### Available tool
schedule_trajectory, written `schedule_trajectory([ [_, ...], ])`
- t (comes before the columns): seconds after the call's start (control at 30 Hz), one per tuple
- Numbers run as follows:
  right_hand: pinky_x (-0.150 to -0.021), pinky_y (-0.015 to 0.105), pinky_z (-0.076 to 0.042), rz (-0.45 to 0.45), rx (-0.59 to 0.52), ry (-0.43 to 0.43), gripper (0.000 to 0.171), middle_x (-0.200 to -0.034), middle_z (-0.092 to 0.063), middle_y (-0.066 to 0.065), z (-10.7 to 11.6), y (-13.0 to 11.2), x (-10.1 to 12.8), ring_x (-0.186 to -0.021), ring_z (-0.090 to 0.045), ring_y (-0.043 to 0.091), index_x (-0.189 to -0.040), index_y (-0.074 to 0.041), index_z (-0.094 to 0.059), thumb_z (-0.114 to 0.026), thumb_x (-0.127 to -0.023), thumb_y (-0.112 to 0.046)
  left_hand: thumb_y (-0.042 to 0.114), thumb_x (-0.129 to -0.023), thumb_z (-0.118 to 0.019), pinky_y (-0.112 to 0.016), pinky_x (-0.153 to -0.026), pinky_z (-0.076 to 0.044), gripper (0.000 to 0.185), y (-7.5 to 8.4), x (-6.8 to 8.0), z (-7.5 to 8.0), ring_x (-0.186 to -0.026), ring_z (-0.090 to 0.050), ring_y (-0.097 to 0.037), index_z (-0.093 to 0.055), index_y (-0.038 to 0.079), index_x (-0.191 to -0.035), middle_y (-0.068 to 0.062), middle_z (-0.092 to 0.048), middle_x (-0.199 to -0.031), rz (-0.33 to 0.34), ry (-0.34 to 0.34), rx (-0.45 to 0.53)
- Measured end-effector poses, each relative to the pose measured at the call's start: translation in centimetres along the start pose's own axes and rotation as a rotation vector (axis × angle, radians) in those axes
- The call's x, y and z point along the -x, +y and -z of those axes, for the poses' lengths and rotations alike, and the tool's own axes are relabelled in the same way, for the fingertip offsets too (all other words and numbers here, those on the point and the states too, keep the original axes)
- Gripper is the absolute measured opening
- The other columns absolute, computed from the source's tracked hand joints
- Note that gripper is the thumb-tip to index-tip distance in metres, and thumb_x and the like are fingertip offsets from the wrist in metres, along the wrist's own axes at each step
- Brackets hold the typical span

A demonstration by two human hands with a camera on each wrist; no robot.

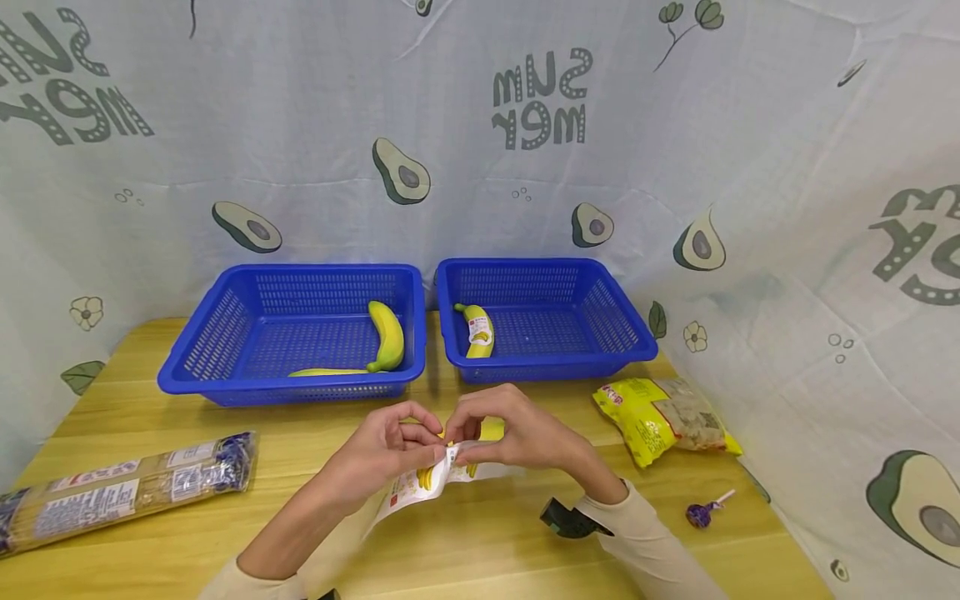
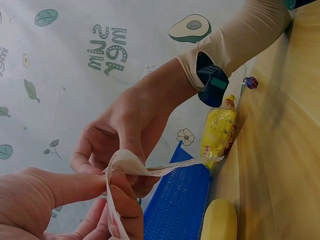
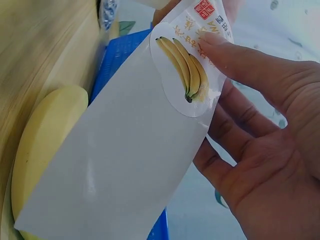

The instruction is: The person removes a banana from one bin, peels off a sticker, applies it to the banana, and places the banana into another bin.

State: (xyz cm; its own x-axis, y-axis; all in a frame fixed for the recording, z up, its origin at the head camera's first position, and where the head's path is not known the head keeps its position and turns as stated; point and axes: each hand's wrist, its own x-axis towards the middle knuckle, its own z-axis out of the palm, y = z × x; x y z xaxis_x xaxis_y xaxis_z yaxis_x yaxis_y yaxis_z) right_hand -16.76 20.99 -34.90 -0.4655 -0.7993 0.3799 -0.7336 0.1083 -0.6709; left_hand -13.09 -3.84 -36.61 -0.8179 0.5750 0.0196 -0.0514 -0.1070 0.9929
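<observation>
A printed curtain [image 1: 315, 100] backs a wood table [image 1: 457, 567] and meets its right edge; the left tray [image 1: 285, 388] and right tray [image 1: 555, 364] line the far side. Pasta [image 1: 127, 492] runs out of the head view at left, wood showing between it and the left hand [image 1: 382, 454]. Close together above the table, left hand and right hand [image 1: 517, 429] each pinch a label strip [image 1: 416, 490], bent between them. Behind, a banana [image 1: 492, 429] is partly hidden by the right hand.

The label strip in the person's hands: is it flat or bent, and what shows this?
Bent. In the head view, the label strip peaks between the left hand and right hand, its two ends pointing apart.
</observation>
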Motion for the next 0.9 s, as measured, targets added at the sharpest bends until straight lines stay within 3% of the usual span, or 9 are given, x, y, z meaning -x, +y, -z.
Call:
schedule_trajectory([
  [0.17,-0.073,0.027,-0.063,0.0,0.003,-0.009,0.013,-0.09,-0.073,0.001,0.1,-0.1,0.0,-0.081,-0.066,0.008,-0.098,-0.01,-0.073,-0.084,-0.094,-0.004,-0.003,-0.098,-0.071,-0.022,-0.079,-0.057,0.027,-0.1,-0.1,0.2,-0.087,-0.072,-0.013,-0.055,-0.013,-0.117,-0.008,-0.075,-0.095,-0.001,0.007,-0.005],
  [0.4,-0.077,0.028,-0.064,-0.009,0.002,-0.035,0.019,-0.092,-0.072,0.002,0.3,0.1,0.1,-0.087,-0.066,0.009,-0.093,-0.009,-0.073,-0.081,-0.092,0.008,-0.004,-0.097,-0.072,-0.021,-0.077,-0.057,0.029,-0.2,-0.2,0.4,-0.087,-0.071,-0.012,-0.054,-0.016,-0.116,-0.008,-0.074,-0.095,-0.017,0.02,-0.039],
  [0.67,-0.096,0.034,-0.061,-0.056,-0.051,-0.007,0.017,-0.109,-0.073,0.01,0.9,0.3,0.5,-0.106,-0.069,0.022,-0.089,-0.009,-0.076,-0.088,-0.087,0.002,-0.003,-0.096,-0.075,-0.023,-0.076,-0.058,0.024,-0.4,-0.3,0.5,-0.089,-0.071,-0.015,-0.06,-0.011,-0.113,-0.013,-0.074,-0.098,-0.06,0.06,-0.216],
  [0.9,-0.099,0.037,-0.06,-0.057,-0.161,-0.02,0.014,-0.108,-0.073,0.018,1.2,0.8,0.6,-0.107,-0.069,0.027,-0.089,-0.006,-0.075,-0.086,-0.089,0.003,-0.006,-0.095,-0.073,-0.023,-0.07,-0.057,0.006,-0.8,-0.3,0.7,-0.081,-0.067,-0.015,-0.075,-0.002,-0.1,-0.011,-0.074,-0.096,-0.158,0.021,-0.375],
])
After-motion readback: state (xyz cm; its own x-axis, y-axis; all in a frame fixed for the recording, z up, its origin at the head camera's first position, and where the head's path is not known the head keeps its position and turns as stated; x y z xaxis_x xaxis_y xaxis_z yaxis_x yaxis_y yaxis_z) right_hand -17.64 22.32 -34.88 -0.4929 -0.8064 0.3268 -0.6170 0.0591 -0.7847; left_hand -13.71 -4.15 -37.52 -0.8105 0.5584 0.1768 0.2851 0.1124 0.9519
